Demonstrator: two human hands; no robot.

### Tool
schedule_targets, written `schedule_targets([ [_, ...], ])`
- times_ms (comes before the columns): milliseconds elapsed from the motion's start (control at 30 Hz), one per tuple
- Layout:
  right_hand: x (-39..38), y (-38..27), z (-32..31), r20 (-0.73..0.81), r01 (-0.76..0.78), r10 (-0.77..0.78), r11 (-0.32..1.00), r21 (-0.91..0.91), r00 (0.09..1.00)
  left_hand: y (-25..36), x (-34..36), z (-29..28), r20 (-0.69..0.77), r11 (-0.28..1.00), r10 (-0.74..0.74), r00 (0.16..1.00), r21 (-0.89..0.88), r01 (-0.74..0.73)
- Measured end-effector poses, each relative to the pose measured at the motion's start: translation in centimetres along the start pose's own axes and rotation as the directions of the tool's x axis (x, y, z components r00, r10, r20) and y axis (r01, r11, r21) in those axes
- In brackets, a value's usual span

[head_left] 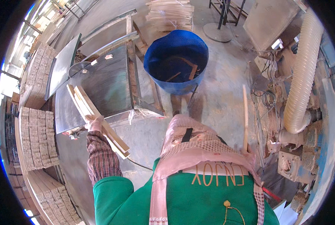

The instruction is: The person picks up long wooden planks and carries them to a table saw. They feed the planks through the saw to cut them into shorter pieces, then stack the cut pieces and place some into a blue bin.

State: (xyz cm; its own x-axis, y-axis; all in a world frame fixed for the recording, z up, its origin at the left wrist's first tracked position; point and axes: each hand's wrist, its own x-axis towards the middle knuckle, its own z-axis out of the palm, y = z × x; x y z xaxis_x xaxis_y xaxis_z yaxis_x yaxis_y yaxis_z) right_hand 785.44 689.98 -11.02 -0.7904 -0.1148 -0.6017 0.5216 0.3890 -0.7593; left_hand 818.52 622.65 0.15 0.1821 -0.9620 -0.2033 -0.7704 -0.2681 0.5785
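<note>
My left hand [95,123] is closed around a small bundle of pale wooden strips [85,104], which slants over the near left edge of a dark metal-topped table [107,82]. The strips reach from above the tabletop back toward my green sleeve. On my right, a single thin wooden strip [245,112] stands nearly upright. Its lower end is in my right hand [248,152], whose fingers are partly hidden behind my pink checked apron [197,150].
Ahead stands a blue tub [175,87] with wood offcuts inside. Tied strips [170,15] lie beyond it. Stacked wood [38,138] lines the left side. Toward the right are a thick ribbed hose [304,71], loose cables [268,98] and dusty machinery [290,161].
</note>
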Motion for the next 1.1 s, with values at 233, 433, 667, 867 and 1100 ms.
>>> schedule_targets([
  [233,9.4,-12.7,12.1,0.250,0.357,-0.261,0.552,-0.754,0.932,1.9,-1.0,-0.2,-0.033,0.986,-0.124,0.992,0.110,0.127],
  [433,19.5,-23.1,31.8,0.414,0.415,0.014,-0.014,-0.910,0.910,1.2,-0.7,0.0,-0.045,0.985,-0.090,0.995,0.143,0.095],
  [667,21.2,-27.2,42.2,0.560,0.488,0.094,-0.623,-0.611,0.823,-0.4,-0.2,0.6,-0.111,0.994,0.013,0.994,0.109,-0.001],
  [867,19.5,-30.8,48.0,0.566,0.556,0.294,-0.744,-0.371,0.771,0.0,-0.4,0.5,-0.117,0.989,-0.038,0.992,0.138,0.054],
  [1100,14.8,-32.2,48.7,0.598,0.718,0.475,-0.643,-0.265,0.646,-0.6,-0.2,0.9,-0.130,0.990,-0.058,0.990,0.118,0.074],
])
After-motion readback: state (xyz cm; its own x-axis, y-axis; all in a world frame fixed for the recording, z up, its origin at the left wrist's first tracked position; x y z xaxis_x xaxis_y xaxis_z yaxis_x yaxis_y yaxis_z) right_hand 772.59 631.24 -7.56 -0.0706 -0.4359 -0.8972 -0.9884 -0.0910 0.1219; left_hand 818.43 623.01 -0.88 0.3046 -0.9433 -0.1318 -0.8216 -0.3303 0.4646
